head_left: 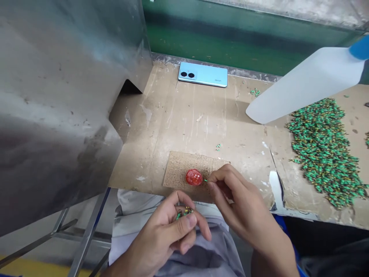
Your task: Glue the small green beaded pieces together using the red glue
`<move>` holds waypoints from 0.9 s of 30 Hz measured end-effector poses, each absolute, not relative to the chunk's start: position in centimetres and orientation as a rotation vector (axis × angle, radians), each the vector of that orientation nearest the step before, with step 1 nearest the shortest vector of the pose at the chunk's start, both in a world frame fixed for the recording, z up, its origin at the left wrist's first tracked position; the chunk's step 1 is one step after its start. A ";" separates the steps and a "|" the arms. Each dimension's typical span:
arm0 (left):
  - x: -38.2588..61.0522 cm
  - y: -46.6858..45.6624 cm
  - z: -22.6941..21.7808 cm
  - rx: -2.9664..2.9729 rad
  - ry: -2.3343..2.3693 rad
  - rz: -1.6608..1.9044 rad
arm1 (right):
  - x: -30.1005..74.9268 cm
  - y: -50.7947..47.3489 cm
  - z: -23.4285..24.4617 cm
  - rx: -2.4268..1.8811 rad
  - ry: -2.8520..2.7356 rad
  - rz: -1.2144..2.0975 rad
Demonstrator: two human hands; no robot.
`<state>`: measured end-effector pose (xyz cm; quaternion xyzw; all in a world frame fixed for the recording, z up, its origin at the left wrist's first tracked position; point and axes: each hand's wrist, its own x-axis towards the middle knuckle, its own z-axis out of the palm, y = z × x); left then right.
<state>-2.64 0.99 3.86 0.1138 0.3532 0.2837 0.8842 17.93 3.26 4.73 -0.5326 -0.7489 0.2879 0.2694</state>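
Note:
My left hand point(173, 227), over my lap at the bench's near edge, is curled around several small green pieces point(188, 211) with brassy ends. Between the thumb and forefinger of my right hand point(230, 192) is one small green piece point(205, 180), its tip sticking out to the left. That tip lies just beside a shiny red oval point(194, 177), which looks wet or glossy; I cannot tell whether they touch. Beneath the oval is a speckled rectangle of cardboard point(175, 165). The fingertips of my right hand are over the cardboard's right side.
A big heap of green pieces point(325, 150) covers the right of the bench point(173, 127). A white bottle point(305, 84) with a blue cap stands behind it, looking tilted. A light blue phone point(209, 75) lies at the back. A metal housing point(66, 96) rises at left.

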 end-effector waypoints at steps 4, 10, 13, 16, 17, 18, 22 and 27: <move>-3.3 1.3 3.7 0.216 0.714 0.580 | 17.7 4.3 4.7 -1.441 -2.139 0.699; -3.6 1.1 3.0 0.246 0.794 0.581 | 17.9 4.9 4.8 -1.453 -2.283 0.624; -3.4 0.9 2.8 0.249 0.791 0.589 | 17.9 5.1 4.9 -1.468 -2.297 0.610; -3.2 0.9 2.7 0.278 0.791 0.593 | 17.8 5.1 5.0 -1.463 -2.308 0.601; -3.2 0.9 2.6 0.297 0.794 0.595 | 17.8 5.2 5.0 -1.456 -2.314 0.605; -3.2 0.9 2.6 0.324 0.803 0.594 | 17.8 5.2 5.1 -1.450 -2.318 0.614; -3.1 0.8 2.4 0.559 0.894 0.536 | 18.7 4.8 5.7 -1.453 -2.246 0.684; -2.2 0.2 2.5 0.978 1.049 0.412 | 21.7 2.8 6.0 -1.610 -2.081 0.735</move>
